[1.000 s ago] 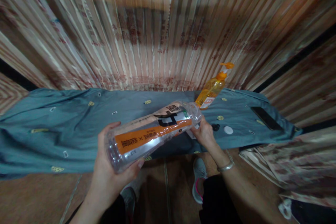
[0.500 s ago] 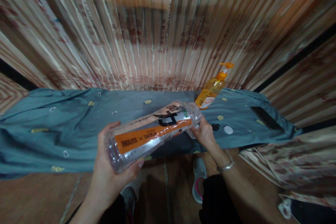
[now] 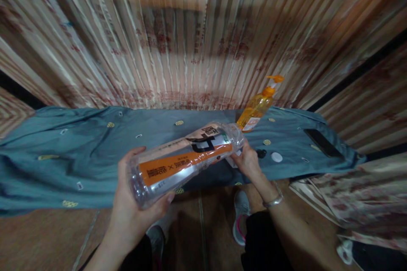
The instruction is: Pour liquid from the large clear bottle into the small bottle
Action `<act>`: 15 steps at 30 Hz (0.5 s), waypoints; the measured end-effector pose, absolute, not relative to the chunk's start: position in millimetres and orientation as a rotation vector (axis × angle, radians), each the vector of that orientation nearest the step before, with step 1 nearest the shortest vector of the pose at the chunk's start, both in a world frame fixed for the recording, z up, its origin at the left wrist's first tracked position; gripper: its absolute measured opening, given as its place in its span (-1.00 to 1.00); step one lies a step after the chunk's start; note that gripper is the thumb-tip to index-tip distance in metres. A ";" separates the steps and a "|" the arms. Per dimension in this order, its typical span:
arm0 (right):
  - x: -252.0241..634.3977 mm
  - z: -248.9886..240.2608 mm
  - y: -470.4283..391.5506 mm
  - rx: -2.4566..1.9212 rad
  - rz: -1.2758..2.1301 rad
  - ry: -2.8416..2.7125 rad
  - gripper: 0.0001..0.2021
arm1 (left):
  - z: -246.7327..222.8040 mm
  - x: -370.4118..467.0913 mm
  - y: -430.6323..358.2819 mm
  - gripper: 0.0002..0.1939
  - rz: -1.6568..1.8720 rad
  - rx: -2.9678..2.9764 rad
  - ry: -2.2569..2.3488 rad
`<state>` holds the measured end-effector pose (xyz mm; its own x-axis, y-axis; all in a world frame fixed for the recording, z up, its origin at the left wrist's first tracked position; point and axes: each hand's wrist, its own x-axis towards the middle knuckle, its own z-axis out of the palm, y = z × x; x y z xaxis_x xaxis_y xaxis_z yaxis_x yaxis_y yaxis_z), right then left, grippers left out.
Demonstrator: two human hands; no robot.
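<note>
A clear plastic drink bottle (image 3: 186,156) with an orange and silver label lies tilted in the air, its base toward the left and its neck toward the right. Wrapped round the base end is my left hand (image 3: 133,194), thumb below and fingers above. My right hand (image 3: 246,159) grips the bottle near the neck; some of its fingers are hidden behind the bottle. Just beyond the neck stands a pump bottle (image 3: 256,110) of yellow liquid with an orange pump head. Part of a white object (image 3: 233,161) shows beside my right hand, mostly covered.
The bench is covered by a blue-green cloth (image 3: 95,148). On its right side lie a round white cap (image 3: 276,157), a small black object (image 3: 262,153) and a dark phone-like slab (image 3: 322,142). A pleated curtain (image 3: 190,51) hangs close behind.
</note>
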<state>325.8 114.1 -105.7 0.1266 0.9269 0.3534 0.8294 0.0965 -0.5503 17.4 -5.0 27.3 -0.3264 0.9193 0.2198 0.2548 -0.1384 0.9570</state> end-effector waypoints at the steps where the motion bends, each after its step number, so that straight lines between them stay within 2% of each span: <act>1: 326.1 -106.2 114.4 -1.735 0.189 -1.710 -0.47 | 27.6 17.3 -5.2 -0.18 1.501 1.329 1.563; 15: 326.7 -106.9 114.5 -1.740 0.186 -1.716 -0.48 | 25.0 14.3 -3.9 -0.18 1.512 1.345 1.545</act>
<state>326.7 114.5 -106.9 0.1216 0.9287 0.3504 0.8321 0.0971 -0.5461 14.3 -3.9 25.0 -0.3175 0.9191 0.2333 0.2528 -0.1551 0.9550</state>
